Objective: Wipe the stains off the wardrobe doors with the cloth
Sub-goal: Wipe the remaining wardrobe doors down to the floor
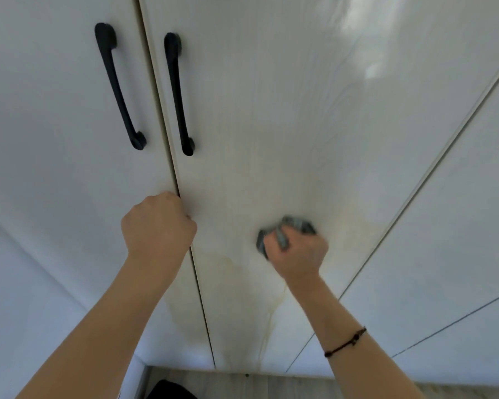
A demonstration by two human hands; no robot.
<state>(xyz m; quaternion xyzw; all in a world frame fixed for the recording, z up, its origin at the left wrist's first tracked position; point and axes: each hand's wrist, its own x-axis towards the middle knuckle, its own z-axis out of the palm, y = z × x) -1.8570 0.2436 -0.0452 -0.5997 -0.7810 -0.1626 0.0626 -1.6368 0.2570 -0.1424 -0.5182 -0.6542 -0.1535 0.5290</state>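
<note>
Low on the middle door (257, 125), right hand (296, 251) grips a bunched grey cloth (297, 224) pressed to the panel, motion-blurred. At 9 o'clock from it, left hand (157, 226) is curled at that door's left edge, seemingly gripping it. Yellowish stains (225, 263) run at 6 to 7 o'clock below the cloth. This door's black handle (177, 93) sits at 11 o'clock.

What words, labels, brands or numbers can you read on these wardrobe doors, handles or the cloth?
None. No text, label, number or sign shows on the glossy white wardrobe doors, the two black bar handles, the crumpled grey cloth in the right hand, or the dark cord bracelet.
</note>
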